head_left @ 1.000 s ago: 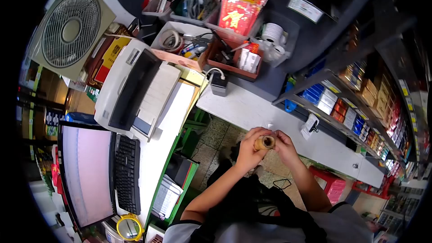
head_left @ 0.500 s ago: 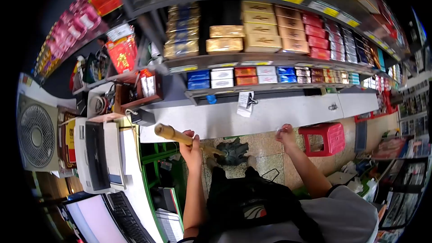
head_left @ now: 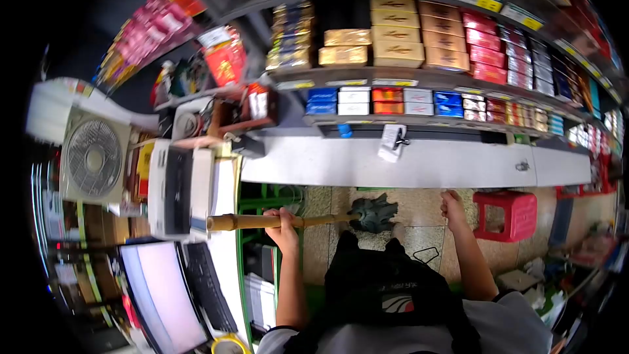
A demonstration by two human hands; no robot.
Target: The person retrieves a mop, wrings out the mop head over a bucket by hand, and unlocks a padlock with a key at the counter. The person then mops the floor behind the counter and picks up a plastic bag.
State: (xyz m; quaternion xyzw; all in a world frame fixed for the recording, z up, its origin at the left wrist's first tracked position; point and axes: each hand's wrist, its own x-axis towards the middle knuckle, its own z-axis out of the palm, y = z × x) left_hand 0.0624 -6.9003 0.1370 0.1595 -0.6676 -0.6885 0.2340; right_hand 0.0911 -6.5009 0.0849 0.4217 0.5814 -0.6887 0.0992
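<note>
My left hand (head_left: 284, 229) is wrapped round a bamboo pole (head_left: 239, 222) that lies nearly level across the view. One cut end of the pole points left, over the edge of the desk. A dark grey-green cloth bundle (head_left: 373, 214) sits at the pole's other end, down by my feet on the tiled floor. Away to the right, my right hand (head_left: 452, 208) is held up with its fingers curled, between the cloth and a red stool; whatever is in it, if anything, is too small to make out.
A white counter (head_left: 295, 160) runs across under shelves of small boxes (head_left: 393, 49). The red stool (head_left: 517, 215) stands at the right. On the left are a printer (head_left: 171, 187), a fan (head_left: 95, 157), a monitor (head_left: 164, 298) and a keyboard (head_left: 209, 288).
My hands have parted; the left one now holds the pole out to the left, where both were round its end before. The view has turned towards the shelves, and the cloth bundle shows fully.
</note>
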